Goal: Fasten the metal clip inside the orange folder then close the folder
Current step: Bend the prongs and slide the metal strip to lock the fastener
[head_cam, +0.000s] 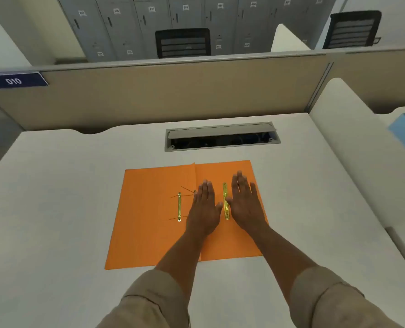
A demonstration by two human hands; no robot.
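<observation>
I have the orange folder (149, 233) lying open and flat at the centre of the frame on the white desk (54, 209), its crease running up the middle. Two brass pieces show: a metal strip (179, 206) on the left-hand leaf with thin prongs sticking out beside it, and a second metal bar (225, 201) on the right-hand leaf. My left hand (203, 207) rests flat just right of the crease, fingers together and extended, holding nothing. My right hand (246, 204) lies flat further right, fingers slightly spread, also empty. The loose bar sits in the gap between the two hands, with both thumbs close to its middle; I cannot tell whether they touch it.

As I judge it, fastening has not begun. To do it well, I would pinch the bar by its ends, carry it left across the crease, line its holes over the prongs, press it down square, then fold the prongs flat before swinging one leaf over.
</observation>
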